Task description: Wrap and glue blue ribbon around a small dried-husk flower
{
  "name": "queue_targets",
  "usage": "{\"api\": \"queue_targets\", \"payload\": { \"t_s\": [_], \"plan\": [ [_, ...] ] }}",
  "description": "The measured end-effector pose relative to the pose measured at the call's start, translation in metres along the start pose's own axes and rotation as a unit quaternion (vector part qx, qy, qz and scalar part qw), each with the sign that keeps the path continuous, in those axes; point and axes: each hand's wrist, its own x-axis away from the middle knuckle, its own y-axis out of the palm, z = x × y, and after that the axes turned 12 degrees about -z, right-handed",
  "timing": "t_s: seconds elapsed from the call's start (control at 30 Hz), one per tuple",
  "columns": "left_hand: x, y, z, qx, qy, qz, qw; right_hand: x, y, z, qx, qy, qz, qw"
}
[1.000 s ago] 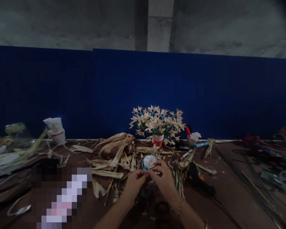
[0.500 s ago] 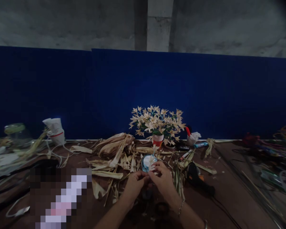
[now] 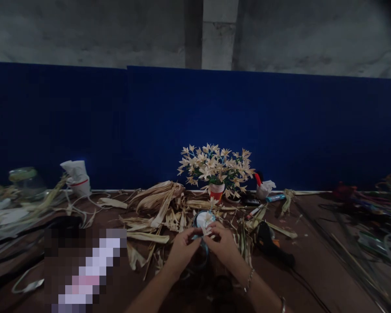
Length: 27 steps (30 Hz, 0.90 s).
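My left hand (image 3: 184,247) and my right hand (image 3: 223,243) meet over the table in front of me, fingertips nearly touching. Between them is a small pale corn-husk flower (image 3: 206,229), pinched by thumb and fingers of both hands; its lower part is hidden by the fingers. Just beyond my fingertips sits a round white-and-blue object (image 3: 201,217), partly covered by the hands. Behind it stands a red-and-white pot (image 3: 217,192) full of cream husk flowers (image 3: 211,165) with green leaves. Dry corn husks (image 3: 156,200) lie to the left of the pot and around my hands.
A black-and-orange glue gun (image 3: 273,248) lies to the right, its cord running toward me. Tissue in a white holder (image 3: 81,184) and a clear jar (image 3: 26,182) stand at the back left. A blue tube (image 3: 276,198) is at the back right. A blue panel (image 3: 150,121) borders the table.
My left fingers have risen slightly and come up beside the husk flower, which is turned a little between the hands. The table's other things stay put; the view has shifted slightly.
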Motion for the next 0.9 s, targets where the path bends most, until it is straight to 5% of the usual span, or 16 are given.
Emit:
{"api": "queue_targets", "payload": {
  "t_s": [0.23, 0.63, 0.77, 0.9],
  "plan": [
    [-0.0029, -0.0027, -0.0033, -0.057, -0.024, -0.008, 0.998, 0.0013, 0.0025, 0.009, 0.076, -0.009, 0.007, 0.997],
    [-0.0004, -0.0004, -0.0017, 0.113, -0.075, -0.012, 0.991, 0.0036, 0.0059, 0.0068, 0.036, -0.022, 0.019, 0.999],
    [-0.0008, -0.0017, -0.0029, 0.143, -0.069, 0.002, 0.987, 0.0019, 0.006, 0.0088, -0.077, 0.038, 0.011, 0.996],
    [-0.0007, -0.0023, -0.0038, 0.132, -0.058, 0.016, 0.989, 0.0017, 0.0049, 0.0082, -0.243, 0.168, -0.039, 0.955]
  ]
}}
